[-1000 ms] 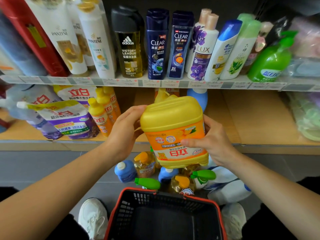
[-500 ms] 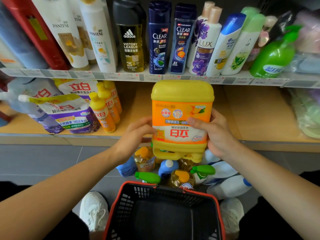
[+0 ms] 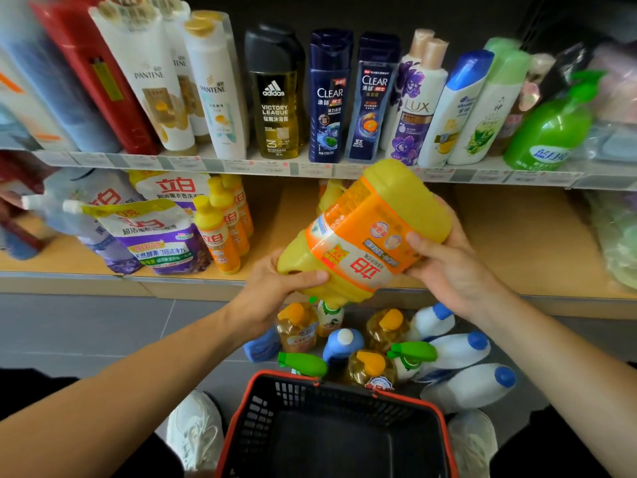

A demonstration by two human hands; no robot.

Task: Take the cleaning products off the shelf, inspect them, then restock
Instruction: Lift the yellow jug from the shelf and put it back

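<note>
A large yellow detergent jug (image 3: 365, 232) with an orange label hangs in front of the lower wooden shelf (image 3: 517, 236), tilted with its base up to the right and its label upside down. My left hand (image 3: 275, 291) grips its lower left end, thumb across the front. My right hand (image 3: 444, 260) holds its right side, fingers curled over the label. Another yellow bottle (image 3: 329, 193) stands on the shelf, mostly hidden behind the jug.
Several cleaning bottles (image 3: 375, 343) lie on the grey floor below the shelf. A red and black basket (image 3: 337, 429) sits between my white shoes. Refill pouches (image 3: 155, 232) and small yellow bottles (image 3: 220, 225) fill the shelf's left; shampoo bottles (image 3: 327, 94) line the upper shelf.
The jug rose from low over the floor bottles to shelf height, then tipped sideways so its base points up right. Both hands kept hold and shifted with it.
</note>
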